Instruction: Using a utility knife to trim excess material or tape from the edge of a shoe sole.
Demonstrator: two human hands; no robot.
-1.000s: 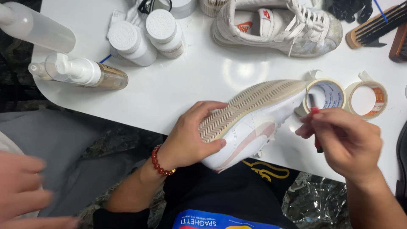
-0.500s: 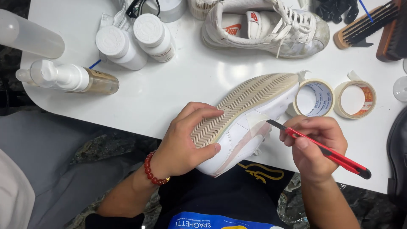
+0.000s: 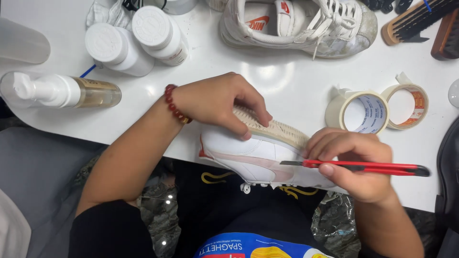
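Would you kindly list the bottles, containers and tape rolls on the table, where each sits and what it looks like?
Two round white screw-cap bottles: far left of the table, side by side.
Clear pump bottle with white nozzle and pale amber liquid: lying near the left edge.
Cream masking-tape roll: right of the sneaker held in the hands, printed inner core.
Second tape roll with orange print: touching the first, further right.

white desk carrying a worn white sneaker, two tape rolls lying side by side, two white-capped bottles, a pump bottle lying flat, brushes sitting at the far right corner
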